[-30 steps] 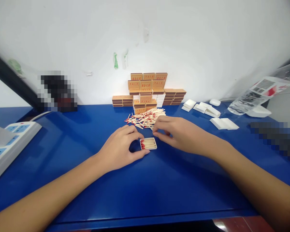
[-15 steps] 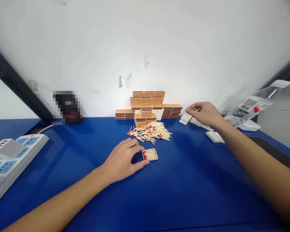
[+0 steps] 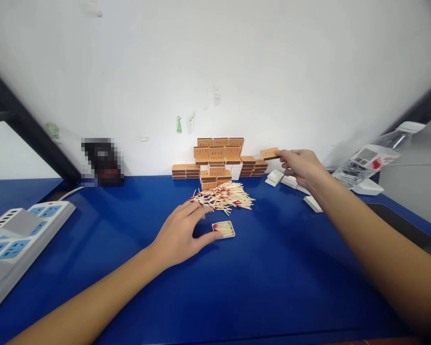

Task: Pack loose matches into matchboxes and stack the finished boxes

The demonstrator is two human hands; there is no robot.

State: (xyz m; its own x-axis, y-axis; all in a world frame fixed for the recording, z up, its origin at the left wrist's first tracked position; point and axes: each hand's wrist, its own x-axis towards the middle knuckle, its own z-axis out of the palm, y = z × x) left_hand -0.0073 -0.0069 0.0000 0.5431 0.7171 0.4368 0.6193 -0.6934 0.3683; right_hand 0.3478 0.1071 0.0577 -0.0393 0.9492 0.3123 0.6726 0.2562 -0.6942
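Matchbox cover (image 3: 270,153) is pinched in the right hand (image 3: 301,165) near the stacked boxes (image 3: 248,166), best gripped lightly against crushing, while the left hand (image 3: 181,233), fingers apart, keeps its thumb at the match tray (image 3: 230,236)

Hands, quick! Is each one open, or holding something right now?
Left hand: open, thumb at the match tray.
Right hand: closed, holding an orange matchbox by one end.

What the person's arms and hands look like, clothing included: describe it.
The left hand and right hand wear no gloves; no rings can be made out. The left forearm and right forearm are bare, with no sleeve, watch or bracelet visible.
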